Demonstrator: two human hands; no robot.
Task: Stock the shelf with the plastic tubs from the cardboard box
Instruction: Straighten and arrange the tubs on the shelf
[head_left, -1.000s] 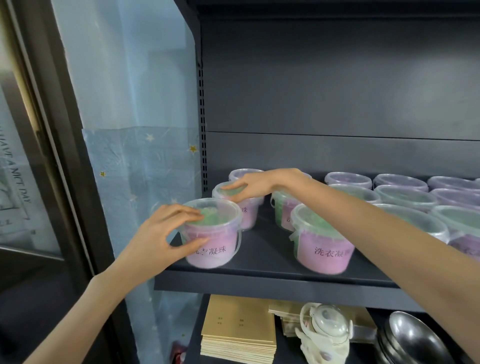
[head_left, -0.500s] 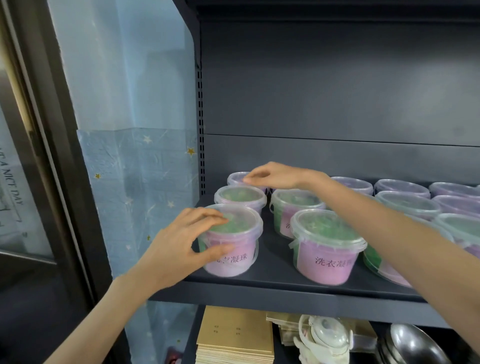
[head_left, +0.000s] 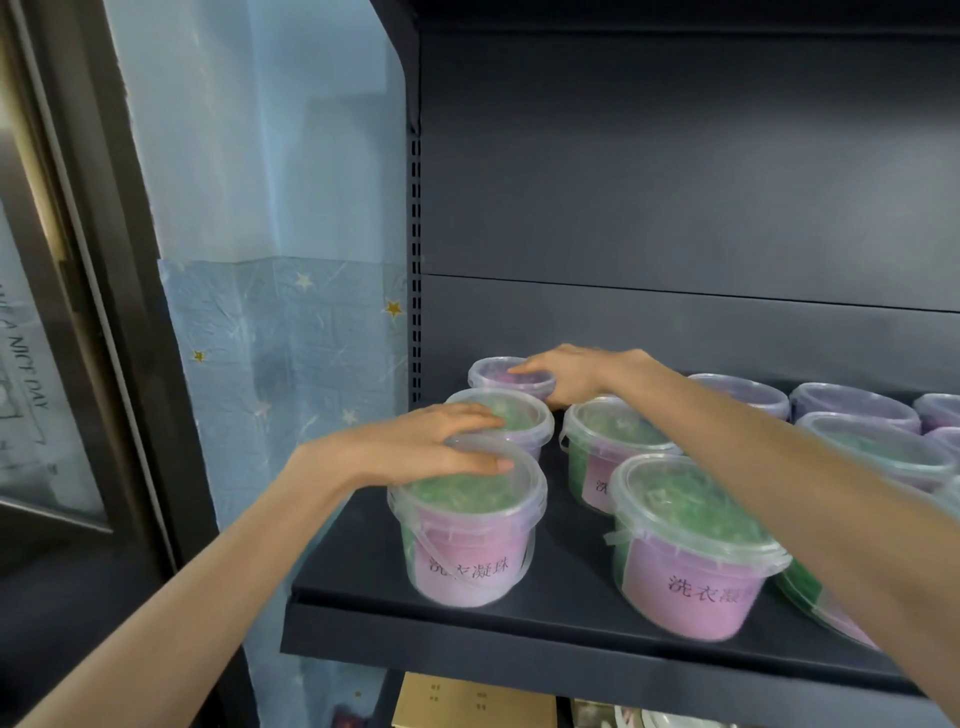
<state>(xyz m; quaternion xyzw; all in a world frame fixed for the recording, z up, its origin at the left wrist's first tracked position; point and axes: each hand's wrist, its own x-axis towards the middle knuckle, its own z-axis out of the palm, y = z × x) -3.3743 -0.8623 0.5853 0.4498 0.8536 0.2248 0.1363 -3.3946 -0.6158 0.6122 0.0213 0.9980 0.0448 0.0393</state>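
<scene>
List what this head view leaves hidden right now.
Cardboard box: nowhere in the head view.
Front tub's lid: partly under the left hand.
Rear tub: half covered by the right hand; grip unclear.
Rightmost tubs: cut by the frame edge and forearm.
Lower shelf items: cut off at the bottom edge.

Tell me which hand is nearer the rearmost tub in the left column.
Right. The right hand rests on the rearmost tub; the left hand lies on the front tub, two rows forward.
</scene>
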